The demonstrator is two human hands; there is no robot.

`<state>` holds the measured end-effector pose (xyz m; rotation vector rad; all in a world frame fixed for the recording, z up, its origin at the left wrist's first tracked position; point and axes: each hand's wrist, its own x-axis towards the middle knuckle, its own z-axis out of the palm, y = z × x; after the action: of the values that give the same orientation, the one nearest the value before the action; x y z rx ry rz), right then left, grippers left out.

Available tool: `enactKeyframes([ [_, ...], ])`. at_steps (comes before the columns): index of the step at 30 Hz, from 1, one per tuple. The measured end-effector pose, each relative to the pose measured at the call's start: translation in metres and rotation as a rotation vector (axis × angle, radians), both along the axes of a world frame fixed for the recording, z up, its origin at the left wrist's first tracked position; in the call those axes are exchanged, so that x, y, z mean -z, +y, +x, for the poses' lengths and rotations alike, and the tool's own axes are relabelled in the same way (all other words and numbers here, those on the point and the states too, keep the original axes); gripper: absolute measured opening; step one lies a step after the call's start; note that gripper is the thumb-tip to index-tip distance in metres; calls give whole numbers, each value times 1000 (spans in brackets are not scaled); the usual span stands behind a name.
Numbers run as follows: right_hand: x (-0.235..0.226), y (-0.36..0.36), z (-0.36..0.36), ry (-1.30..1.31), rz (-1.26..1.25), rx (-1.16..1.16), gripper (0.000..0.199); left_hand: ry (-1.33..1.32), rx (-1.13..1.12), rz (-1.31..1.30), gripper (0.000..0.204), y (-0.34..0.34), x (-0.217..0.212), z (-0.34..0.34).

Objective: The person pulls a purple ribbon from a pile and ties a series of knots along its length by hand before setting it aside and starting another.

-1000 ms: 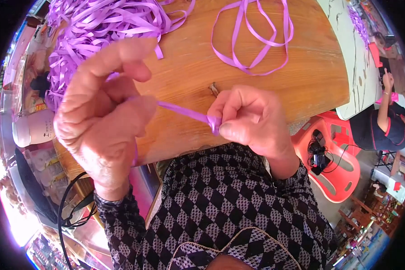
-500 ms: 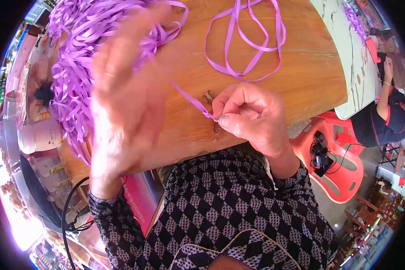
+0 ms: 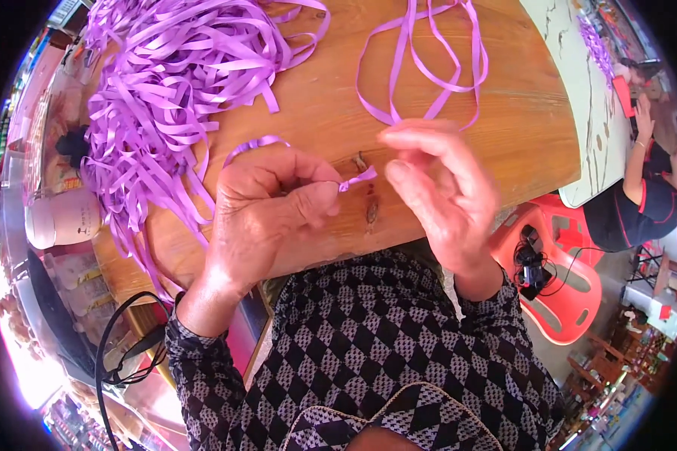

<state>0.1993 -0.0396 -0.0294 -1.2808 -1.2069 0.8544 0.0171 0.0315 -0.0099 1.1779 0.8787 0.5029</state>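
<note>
My left hand (image 3: 274,203) pinches a purple ribbon near one end, over the near part of the wooden table (image 3: 316,113). A small knot with a short tail of the ribbon (image 3: 359,179) sticks out from between thumb and forefinger toward the right. More ribbon loops up behind the fingers. Just right of that tail, my right hand (image 3: 451,195) has its thumb and fingers apart and holds nothing. A big tangled heap of purple ribbons (image 3: 165,98) covers the table's left side. Loose loops of purple ribbon (image 3: 399,68) lie farther back on the right.
A red plastic chair (image 3: 572,293) stands right of the table, with a black device and cables (image 3: 532,263) on it. Beyond is a white marbled tabletop (image 3: 579,90), where another person (image 3: 632,180) is. A white container (image 3: 64,218) stands at the left.
My left hand has come down and right from above the heap and now holds the ribbon by its knot. My right hand has let go of it and opened.
</note>
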Motion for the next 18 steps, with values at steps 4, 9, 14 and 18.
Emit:
enactKeyframes([
  [4,-7,1,-2,-342,237,-36,23,8,-4,-178,14,-1,-1,-3],
  [9,1,7,-11,-400,389,-106,23,-37,7,-182,16,-1,0,-4],
  [14,1,9,-10,-391,385,-165,19,-58,38,-233,16,0,0,-4],
  [18,0,6,-12,-341,296,-177,14,-110,-184,-86,8,-15,2,4],
])
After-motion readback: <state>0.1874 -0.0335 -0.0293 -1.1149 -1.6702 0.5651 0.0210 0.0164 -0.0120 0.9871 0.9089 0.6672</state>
